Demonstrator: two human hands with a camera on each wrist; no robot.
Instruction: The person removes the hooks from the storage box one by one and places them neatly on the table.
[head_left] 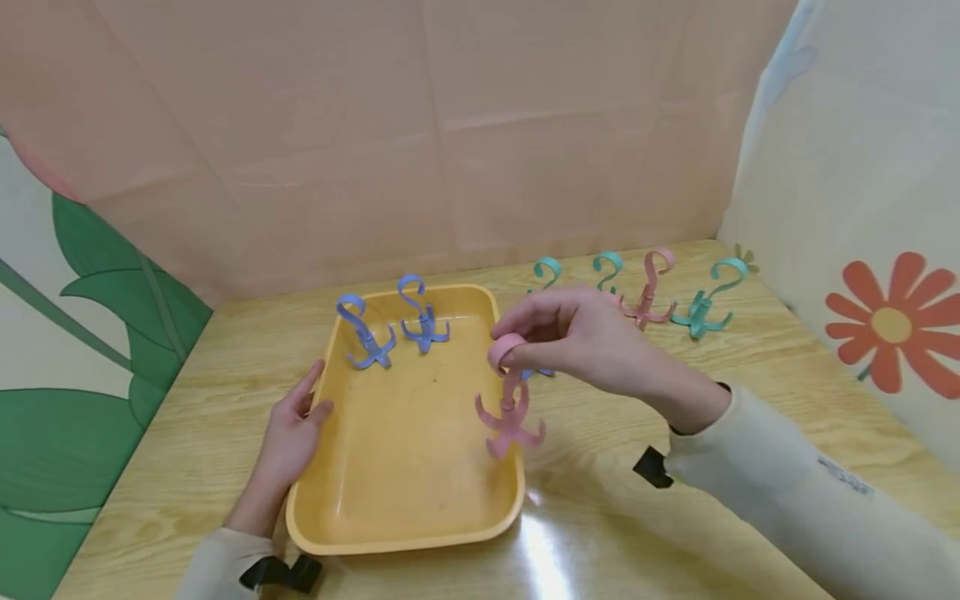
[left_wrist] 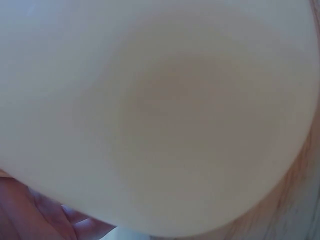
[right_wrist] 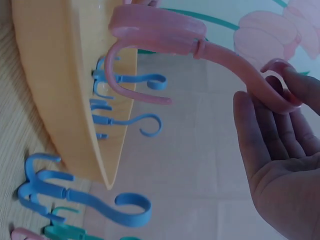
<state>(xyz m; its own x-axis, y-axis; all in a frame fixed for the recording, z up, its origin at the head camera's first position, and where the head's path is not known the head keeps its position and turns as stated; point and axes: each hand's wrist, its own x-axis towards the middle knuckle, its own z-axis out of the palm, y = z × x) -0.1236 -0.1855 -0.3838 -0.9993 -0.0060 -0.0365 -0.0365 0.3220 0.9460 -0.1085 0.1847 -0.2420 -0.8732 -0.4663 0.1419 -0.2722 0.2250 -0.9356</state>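
My right hand (head_left: 581, 342) pinches the curled top of a pink multi-prong hook hanger (head_left: 510, 421), which hangs prongs down over the right rim of a yellow tray (head_left: 397, 467). In the right wrist view, that pink hanger (right_wrist: 155, 30) shows large, its curl between thumb and fingers (right_wrist: 295, 132). My left hand (head_left: 292, 433) rests at the tray's left side, fingers against the outer wall and thumb at the rim. Inside the tray's far end stand two blue hook hangers, one at the left (head_left: 369, 342) and one beside it (head_left: 425, 325).
Behind my right hand, a blue hanger (right_wrist: 45, 190) stands on the table outside the tray. Farther right are a pink hanger (head_left: 647, 300) and several green ones, the rightmost green hanger (head_left: 701, 312) near the side wall. A peach backdrop (head_left: 375, 150) closes off the table's far edge.
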